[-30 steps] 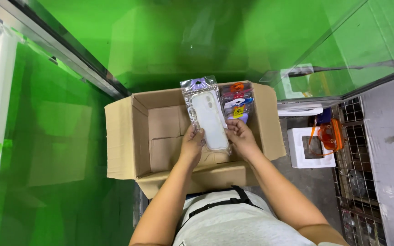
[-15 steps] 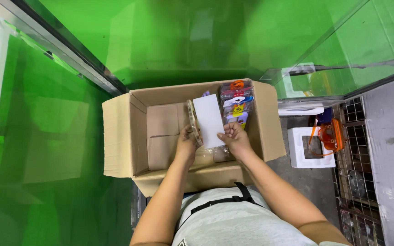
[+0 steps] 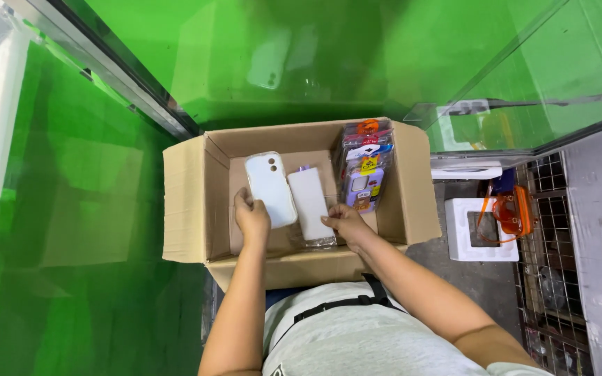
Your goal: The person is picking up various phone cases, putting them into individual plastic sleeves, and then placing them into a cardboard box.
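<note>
Fingers (image 3: pixel 247 203) around phone case (image 3: pixel 270 189) (left hand (image 3: pixel 252 217))

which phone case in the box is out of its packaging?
The pale blue-white phone case in the left hand. It is bare, camera cutout showing; the white one by the right hand sits in clear plastic, like the packaged cases.

Earlier both hands held one packaged item together above the middle of the box; now it is split in two, left hand (image 3: pixel 252 216) with the pale phone case (image 3: pixel 270 189) at about 10 o'clock, right hand (image 3: pixel 346 221) on the white insert in its clear sleeve (image 3: pixel 311 203) just beside it at 3 o'clock. The case is out of the packaging and both pieces sit lower inside the cardboard box (image 3: pixel 184 202). The hands have moved apart from each other.
</note>
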